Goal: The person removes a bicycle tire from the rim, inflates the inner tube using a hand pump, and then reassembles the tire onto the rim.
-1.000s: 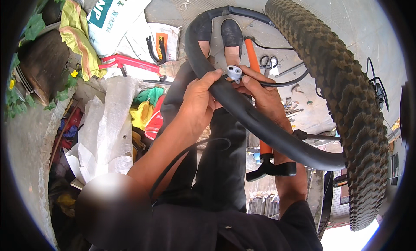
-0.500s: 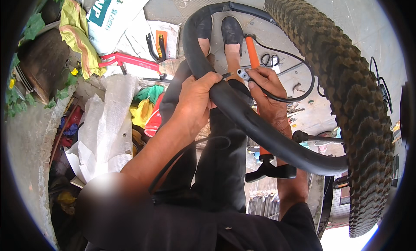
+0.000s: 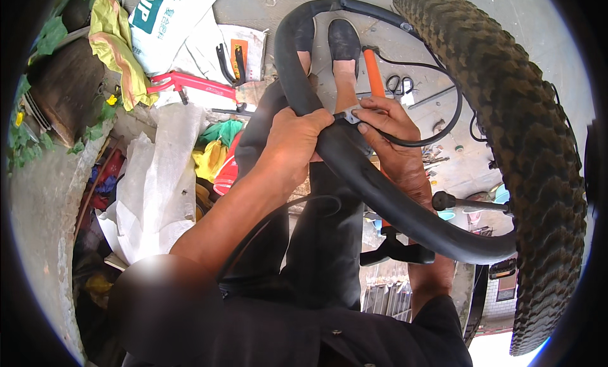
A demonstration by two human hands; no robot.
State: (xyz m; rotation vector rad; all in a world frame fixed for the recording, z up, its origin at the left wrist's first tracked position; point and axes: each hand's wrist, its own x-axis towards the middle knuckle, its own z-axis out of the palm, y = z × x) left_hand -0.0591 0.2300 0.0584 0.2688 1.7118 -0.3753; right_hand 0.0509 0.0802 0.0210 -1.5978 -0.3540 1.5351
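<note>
Centrally, the left hand (image 3: 294,139) closes around the black inner tube (image 3: 380,196), fingers wrapped over its top. The right hand (image 3: 389,135), just beside it on the tube, pinches a small metal valve piece (image 3: 350,115) between thumb and fingers. Right of the tube stands the knobby tyre (image 3: 525,145); left of it lie white bags (image 3: 158,177).

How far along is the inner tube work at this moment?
Done: the black inner tube is out of the knobby tyre at the right. In hand: the left hand grips the tube while the right hand presses a small grey piece onto it. Left: the tube is not back in the tyre.
</note>
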